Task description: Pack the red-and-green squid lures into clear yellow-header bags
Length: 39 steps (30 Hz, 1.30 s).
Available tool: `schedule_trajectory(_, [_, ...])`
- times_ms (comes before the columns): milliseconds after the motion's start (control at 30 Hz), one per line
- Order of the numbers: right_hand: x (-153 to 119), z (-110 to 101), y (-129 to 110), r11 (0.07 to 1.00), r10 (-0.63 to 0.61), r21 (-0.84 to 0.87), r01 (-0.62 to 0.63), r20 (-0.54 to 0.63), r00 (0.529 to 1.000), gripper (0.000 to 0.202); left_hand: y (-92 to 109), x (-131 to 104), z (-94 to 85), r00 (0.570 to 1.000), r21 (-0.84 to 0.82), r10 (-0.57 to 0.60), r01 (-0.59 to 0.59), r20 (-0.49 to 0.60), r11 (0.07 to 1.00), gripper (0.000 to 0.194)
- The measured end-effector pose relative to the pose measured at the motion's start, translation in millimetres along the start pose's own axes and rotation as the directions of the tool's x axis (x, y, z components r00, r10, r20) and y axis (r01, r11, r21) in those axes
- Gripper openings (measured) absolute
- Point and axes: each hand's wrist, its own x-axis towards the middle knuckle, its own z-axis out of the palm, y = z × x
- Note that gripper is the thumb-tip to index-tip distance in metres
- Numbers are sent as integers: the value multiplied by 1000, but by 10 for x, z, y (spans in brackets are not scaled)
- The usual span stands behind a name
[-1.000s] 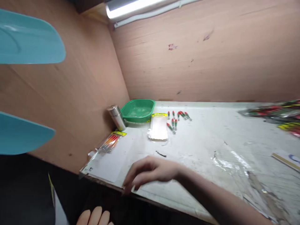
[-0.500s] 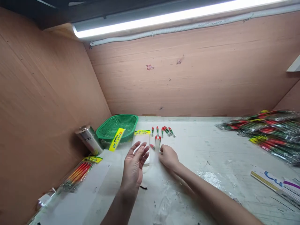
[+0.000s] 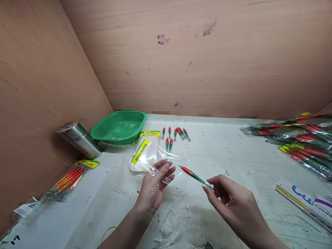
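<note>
My left hand (image 3: 158,185) is closed on a clear plastic bag (image 3: 168,159) with a tilted yellow "BCT LURE" header. The bag's free end fans out to the right past my fingers. Between thumb and fingertips, my right hand (image 3: 230,199) pinches a red and green fishing lure (image 3: 193,174) at its hook end. Its red tip points left at the bag, just outside it. A stack of clear bags (image 3: 149,134) with yellow headers lies beyond my left hand. Several more red and green lures (image 3: 171,144) rest on the table in two loose rows.
A green plastic basket (image 3: 119,128) stands at the back left, beside a leaning steel flask (image 3: 80,138). Packed orange lures (image 3: 68,178) lie at the left edge. Many bagged red and green lures (image 3: 308,138) are piled at the right, near a white box (image 3: 301,200).
My right hand has come back from the loose lures and moved right, with one lure in it. The bag's header has swung across the bag stack. The camera view has tilted down.
</note>
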Motion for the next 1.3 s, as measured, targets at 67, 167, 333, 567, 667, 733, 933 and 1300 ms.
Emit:
schedule_trajectory(67, [22,119,6,993,-96,-69,92,-55,994,12,-10,-36,12,998,24,-49,49,31,999,31])
schedule_trajectory(167, [74,196,20,987,-157,-58,152,-79,984,7,-16,-62,19,995,58,-76,72,67,996,37])
schedule_trajectory(333, [70,118,-14,992,-103,70,107,-52,993,3,-20,-37,-4,999,25,-29,29,27,999,36])
schedule_trajectory(567, [45,26,13,995,-101,-27,99,-72,992,5,-22,-34,-3,1000,-22,-11,12,9,1000,37])
schedule_trajectory(667, [69,67,20,990,-138,-35,136,-73,988,5,-57,-66,11,996,26,-62,61,58,998,38])
schedule_trajectory(733, [73,122,18,984,-176,-18,176,-50,983,5,-94,-96,15,989,72,-106,99,101,992,36])
schedule_trajectory(933, [0,304,-30,957,-286,-60,285,-15,958,12,-196,-189,8,960,188,-194,156,204,970,42])
schedule_trajectory(1300, [16,307,16,923,-338,-236,305,-111,935,28,-85,-203,46,956,57,-199,191,214,980,41])
